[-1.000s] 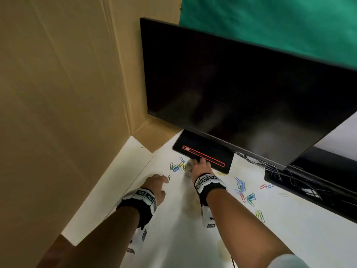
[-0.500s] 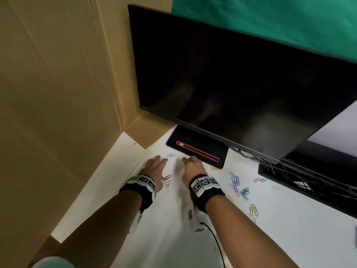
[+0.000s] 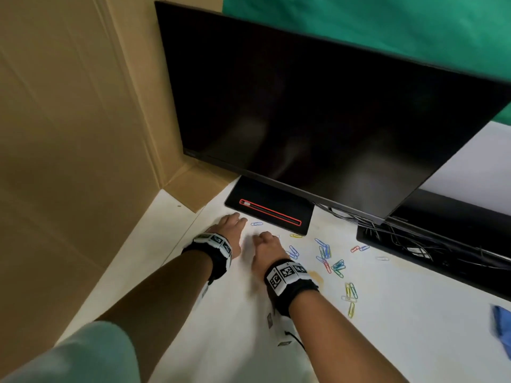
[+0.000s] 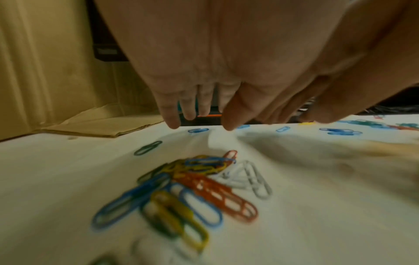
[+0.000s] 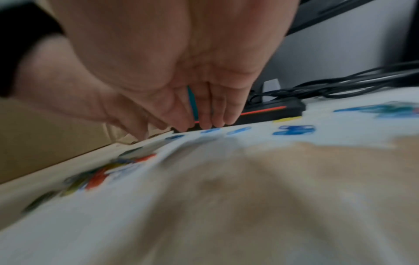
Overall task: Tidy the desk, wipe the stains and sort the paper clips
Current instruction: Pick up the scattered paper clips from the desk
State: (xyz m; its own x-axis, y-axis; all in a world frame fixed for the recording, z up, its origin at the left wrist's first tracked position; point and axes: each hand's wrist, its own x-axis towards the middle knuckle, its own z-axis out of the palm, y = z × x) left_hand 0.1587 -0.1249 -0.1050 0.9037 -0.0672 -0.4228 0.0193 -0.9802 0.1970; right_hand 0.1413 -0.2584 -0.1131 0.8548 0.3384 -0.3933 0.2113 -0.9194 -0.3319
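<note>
Coloured paper clips (image 3: 327, 255) lie scattered on the white desk (image 3: 401, 313), right of my hands. A mixed pile of clips (image 4: 186, 188) sits under my left palm, hidden in the head view. My left hand (image 3: 233, 223) hovers low with straight fingers (image 4: 172, 122), holding nothing. A single blue clip (image 3: 256, 224) lies just ahead of it. My right hand (image 3: 265, 240) is beside it, its fingertips (image 5: 205, 123) down on the desk near blue clips (image 5: 238, 130). A brown stain (image 3: 315, 276) spreads beside my right wrist.
A dark monitor (image 3: 318, 120) overhangs the desk; its black base (image 3: 269, 211) with a red line sits just beyond my fingers. Cardboard walls (image 3: 69, 134) close the left side. Tangled cables (image 3: 409, 241) lie at the right. A blue cloth (image 3: 502, 324) shows at the right edge.
Both hands drew back from the monitor base toward me and closer together. The clips that lay near the base now sit piled under my left hand.
</note>
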